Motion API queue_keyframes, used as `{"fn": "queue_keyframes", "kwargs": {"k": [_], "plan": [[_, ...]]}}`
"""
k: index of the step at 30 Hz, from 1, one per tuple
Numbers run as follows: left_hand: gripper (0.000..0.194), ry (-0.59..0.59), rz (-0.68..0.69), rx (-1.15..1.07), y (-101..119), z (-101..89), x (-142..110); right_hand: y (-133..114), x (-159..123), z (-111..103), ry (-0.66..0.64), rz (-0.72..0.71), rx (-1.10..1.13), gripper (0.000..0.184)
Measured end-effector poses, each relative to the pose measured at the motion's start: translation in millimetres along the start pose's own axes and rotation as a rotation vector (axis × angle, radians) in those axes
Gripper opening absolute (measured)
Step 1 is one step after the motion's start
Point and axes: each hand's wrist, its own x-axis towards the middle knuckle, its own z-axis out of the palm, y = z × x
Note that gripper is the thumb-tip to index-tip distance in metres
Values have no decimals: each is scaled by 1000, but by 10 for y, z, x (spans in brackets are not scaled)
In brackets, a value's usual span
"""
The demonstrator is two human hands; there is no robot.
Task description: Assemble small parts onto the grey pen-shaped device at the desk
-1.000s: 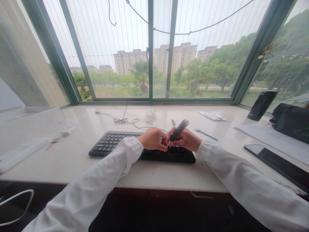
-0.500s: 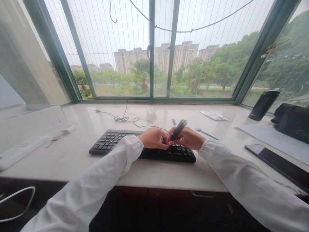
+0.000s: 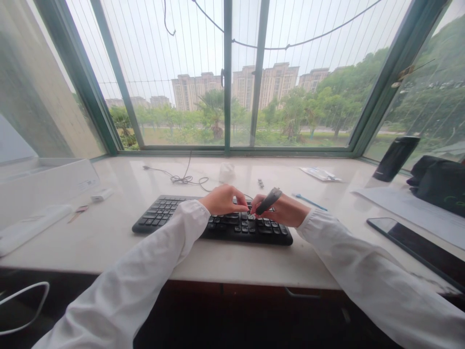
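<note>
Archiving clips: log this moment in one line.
left hand: over black plastic keyboard, grip unclear; right hand: holding elongated dark tool over keyboard; slim blue stick: on pale tabletop

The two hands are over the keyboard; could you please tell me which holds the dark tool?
The right hand: the dark tool slants up from its grip, while the left hand is off its handle.

From my end I see a glossy pale table (image 3: 98,245) running up to the window frame. On it I have a black keyboard (image 3: 154,214) at the middle, a looped cable (image 3: 184,180) behind it, and small grey pieces (image 3: 260,183) beyond. To my left lie a white box (image 3: 82,179), a white adapter (image 3: 101,195) and a white power strip (image 3: 36,227); to my right, a blue stick (image 3: 310,201), a flat packet (image 3: 319,174), white paper (image 3: 395,206), a dark smartphone (image 3: 410,247) and a black cylinder (image 3: 395,159).
</note>
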Motion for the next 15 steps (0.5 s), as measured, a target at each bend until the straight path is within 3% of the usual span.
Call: {"fn": "queue_keyframes", "kwargs": {"k": [8,15], "plan": [[20,10,-3,35,1,-17,-5,-5,17,44,20,45,54,18],[20,13,34,19,-23,-3,-3,-18,-11,54,16,162,341,28]]}}
